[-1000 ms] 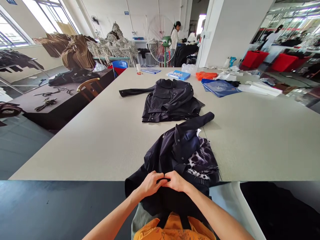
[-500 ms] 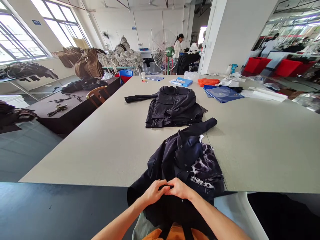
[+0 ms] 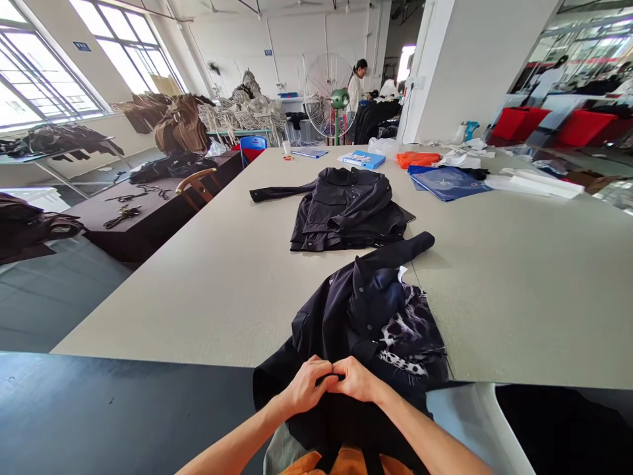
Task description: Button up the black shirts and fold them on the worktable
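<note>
from my remote seat i see only the view tipping up slightly since a second ago, while my left hand (image 3: 309, 386) and right hand (image 3: 357, 380) stay nearly closed, pinching the dark jacket (image 3: 319, 323) draped over the near edge of the table (image 3: 208, 297), so the work remains at one spot.

The head view is tilting upward and turning slightly left. Far beyond the left hand (image 3: 307, 386) and the right hand (image 3: 357, 380), a strip of ceiling (image 3: 287, 8) is coming into sight; far to their left, the windows (image 3: 129, 49) and a blue wall sign (image 3: 82, 46) are showing more fully. Below the hands, the orange garment (image 3: 349, 462) is mostly leaving the frame.
</note>
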`<state>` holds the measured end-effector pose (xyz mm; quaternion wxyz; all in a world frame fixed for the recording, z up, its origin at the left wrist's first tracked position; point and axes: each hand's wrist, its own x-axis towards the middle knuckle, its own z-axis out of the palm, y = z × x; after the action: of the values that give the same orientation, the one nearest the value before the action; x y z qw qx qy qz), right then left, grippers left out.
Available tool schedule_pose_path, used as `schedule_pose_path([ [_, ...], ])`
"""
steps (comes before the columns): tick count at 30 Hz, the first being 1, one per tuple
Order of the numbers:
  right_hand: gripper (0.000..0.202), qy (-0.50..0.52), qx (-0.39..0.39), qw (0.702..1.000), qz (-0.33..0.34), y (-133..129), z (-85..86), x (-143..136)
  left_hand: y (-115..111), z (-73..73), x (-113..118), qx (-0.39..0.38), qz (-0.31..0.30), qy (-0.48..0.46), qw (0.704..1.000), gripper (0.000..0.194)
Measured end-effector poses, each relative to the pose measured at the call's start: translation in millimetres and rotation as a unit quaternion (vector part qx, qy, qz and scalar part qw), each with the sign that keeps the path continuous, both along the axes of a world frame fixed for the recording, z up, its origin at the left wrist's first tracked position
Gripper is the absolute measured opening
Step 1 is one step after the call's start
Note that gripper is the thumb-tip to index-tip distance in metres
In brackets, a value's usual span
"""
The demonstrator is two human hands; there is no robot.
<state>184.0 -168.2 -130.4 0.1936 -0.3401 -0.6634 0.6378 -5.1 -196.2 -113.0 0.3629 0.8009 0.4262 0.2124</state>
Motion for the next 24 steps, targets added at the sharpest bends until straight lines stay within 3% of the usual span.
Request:
schedule_pose_path([
  [10, 0.019, 0.016, -0.095, 0.995, -0.002, 7.3, 6.5, 4.6, 5.5, 6.3, 5.5, -0.078, 0.045, -0.034, 0.995, 0.052],
  [17, 0.019, 0.000, -0.091, 0.996, -0.017, 8.2, 5.2, 2.4, 12.7, 4.5, 2.2, -0.131, 0.032, -0.044, 0.990, 0.055],
  [24, 0.022, -0.002, -0.055, 0.998, -0.025, 3.0, -2.5, -1.9, 9.1, -1.0, -3.8, -0.087, 0.009, -0.015, 0.996, 0.049],
])
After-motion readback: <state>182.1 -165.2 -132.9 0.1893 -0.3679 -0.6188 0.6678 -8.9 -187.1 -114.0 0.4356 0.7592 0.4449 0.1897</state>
